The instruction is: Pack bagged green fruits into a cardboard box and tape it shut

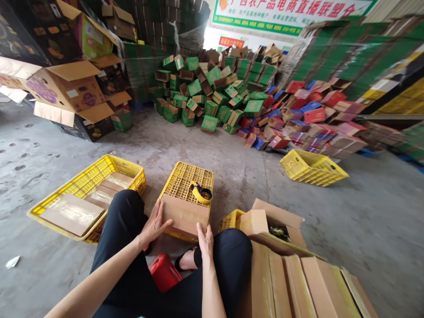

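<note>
A brown cardboard box (185, 213) rests on an upturned yellow plastic crate (177, 176) in front of my knees. My left hand (155, 224) presses against its left end, thumb spread over the near side. At the right end, my right hand (206, 238) lies with its fingers along the edge. Between them, both hands hold the box. Its top flaps look closed, with a shiny strip like tape across them. A yellow and black tape dispenser (201, 193) sits on the crate just behind the box.
A yellow crate (36, 213) with closed boxes stands at my left. To my right are an open box (253, 223) and several closed boxes (318, 282). A red object (164, 271) lies between my feet. Farther off are another yellow crate (313, 168) and heaped green boxes (209, 123).
</note>
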{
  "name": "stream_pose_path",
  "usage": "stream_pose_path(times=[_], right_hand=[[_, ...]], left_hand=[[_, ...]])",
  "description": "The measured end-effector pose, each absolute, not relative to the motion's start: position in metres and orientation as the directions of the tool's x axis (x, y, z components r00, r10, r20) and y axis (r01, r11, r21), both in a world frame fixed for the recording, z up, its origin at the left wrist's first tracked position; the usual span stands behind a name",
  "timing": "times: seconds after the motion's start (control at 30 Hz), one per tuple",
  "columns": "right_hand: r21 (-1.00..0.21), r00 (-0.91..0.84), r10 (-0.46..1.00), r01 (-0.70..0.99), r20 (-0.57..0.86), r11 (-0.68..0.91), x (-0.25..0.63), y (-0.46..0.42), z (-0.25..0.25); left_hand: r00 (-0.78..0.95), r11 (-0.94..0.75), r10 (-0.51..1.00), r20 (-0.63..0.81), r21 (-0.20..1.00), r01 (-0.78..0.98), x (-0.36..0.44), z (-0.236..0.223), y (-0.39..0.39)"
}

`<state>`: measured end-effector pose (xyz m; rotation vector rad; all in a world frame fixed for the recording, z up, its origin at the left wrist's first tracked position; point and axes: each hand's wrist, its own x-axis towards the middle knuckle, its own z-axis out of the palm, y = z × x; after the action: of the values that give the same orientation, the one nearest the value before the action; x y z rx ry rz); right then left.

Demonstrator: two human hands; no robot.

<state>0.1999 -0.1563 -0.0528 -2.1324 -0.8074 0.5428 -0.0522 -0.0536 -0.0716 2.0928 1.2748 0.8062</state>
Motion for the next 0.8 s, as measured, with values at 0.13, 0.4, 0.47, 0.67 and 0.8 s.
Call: stream_pose_path(times=[0.13,0.4,0.47,0.67,0.8], right_hand=[[-0.815,0.699,0.705,0.334,-0.122,-0.473,0.204,-0.160,-0.042],[-0.775,0.600,0.764,0.592,0.238,-0.223,0.183,-0.172,0.038],[-0.654,0.474,0.795,0.745,0.379,-0.132,0.174,-0.176,0.066],[-0.336,0.200,0.859,0.941,0.471,-0.035,0.137,-0.171,0.091],[-0.304,0.185,0.869,0.952,0.459,-0.042,0.107,-0.156,0.080]], left_hand=[[0.287,-0.155,0.958,0.014,0.866,0.475,-0.056,-0.063,-0.051],[0.265,0.180,0.938,-0.224,0.967,0.179,-0.053,-0.046,-0.045],[0.301,0.244,0.914,-0.273,0.961,0.131,-0.042,-0.045,-0.049],[0.359,0.331,0.862,-0.358,0.934,0.135,-0.013,-0.045,-0.051],[0.421,0.126,0.888,-0.185,0.978,0.164,-0.022,-0.024,-0.053]])
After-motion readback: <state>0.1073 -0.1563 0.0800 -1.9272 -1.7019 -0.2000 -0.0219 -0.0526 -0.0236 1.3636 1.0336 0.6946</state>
